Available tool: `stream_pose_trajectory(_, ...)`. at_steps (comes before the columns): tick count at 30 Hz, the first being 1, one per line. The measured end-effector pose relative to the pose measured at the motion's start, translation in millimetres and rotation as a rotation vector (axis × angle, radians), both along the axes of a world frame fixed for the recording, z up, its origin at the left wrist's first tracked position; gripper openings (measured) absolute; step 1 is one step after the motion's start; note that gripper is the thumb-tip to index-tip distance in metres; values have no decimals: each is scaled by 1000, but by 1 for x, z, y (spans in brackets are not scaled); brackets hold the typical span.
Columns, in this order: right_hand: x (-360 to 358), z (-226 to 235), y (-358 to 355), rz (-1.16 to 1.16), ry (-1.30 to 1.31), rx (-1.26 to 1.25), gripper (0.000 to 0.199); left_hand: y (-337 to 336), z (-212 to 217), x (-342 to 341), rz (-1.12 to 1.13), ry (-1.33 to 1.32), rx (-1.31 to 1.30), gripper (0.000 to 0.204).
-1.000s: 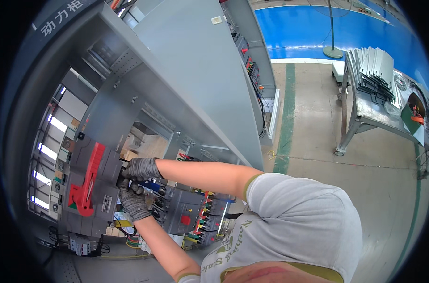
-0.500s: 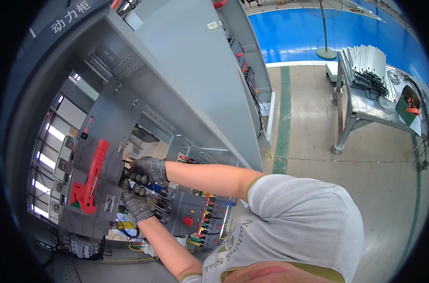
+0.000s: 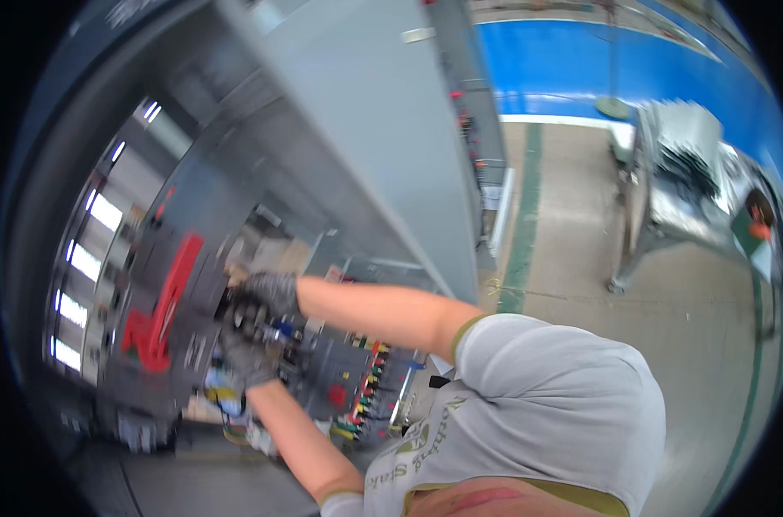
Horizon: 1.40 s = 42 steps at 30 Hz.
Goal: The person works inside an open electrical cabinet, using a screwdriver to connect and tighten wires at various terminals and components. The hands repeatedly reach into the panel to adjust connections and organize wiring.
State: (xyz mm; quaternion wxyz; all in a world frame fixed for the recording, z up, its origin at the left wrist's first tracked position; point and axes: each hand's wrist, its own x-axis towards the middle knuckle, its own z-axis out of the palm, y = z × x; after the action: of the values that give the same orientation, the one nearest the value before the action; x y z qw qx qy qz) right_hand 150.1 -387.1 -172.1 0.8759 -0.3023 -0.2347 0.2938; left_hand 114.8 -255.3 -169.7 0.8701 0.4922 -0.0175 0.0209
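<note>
Head view: switch box (image 3: 183, 326) w/ red lever (image 3: 173, 293) just L of both gloved hands; lever's long axis runs upper R to lower L. L hand (image 3: 247, 355) & R hand (image 3: 271, 295) bunched at box's R edge, fingers curled; too blurry to tell if pinching. Cabinet wall (image 3: 323, 202) above R hand, w/ some gap; breaker (image 3: 319, 372) crowds lower R.

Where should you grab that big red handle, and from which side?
Probably around the upper part of the red handle's long, slim bar, coming from the picture's right, the side where the right hand is. The bar slants up from a wider lower end on the dark grey switch housing, so its narrow top looks easiest to wrap. Any gap behind is unclear.
</note>
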Motion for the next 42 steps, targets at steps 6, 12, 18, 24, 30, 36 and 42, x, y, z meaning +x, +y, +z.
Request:
stream_pose_trajectory(6,24,-12,-6,-13,94,-93,23,19,-33,21,-207,-141,-69,21)
stream_pose_trajectory(12,15,6,-10,-32,164,-257,21,-21,1,-2,253,43,112,10)
stream_pose_trajectory(18,16,8,-2,-251,23,-396,14,-22,-2,0,261,29,92,9)
stream_pose_trajectory(24,50,-22,32,-1072,-787,-1033,24,-33,3,-21,124,133,168,45)
stream_pose_trajectory(30,-40,21,8,-1143,-529,-739,32,20,-20,27,-57,5,58,4)
stream_pose_trajectory(36,-4,12,14,-701,-215,-509,35,-13,0,13,-65,34,50,13)
stream_pose_trajectory(42,-79,49,-4,-759,-91,-192,43,-14,-6,-23,-30,0,94,34)
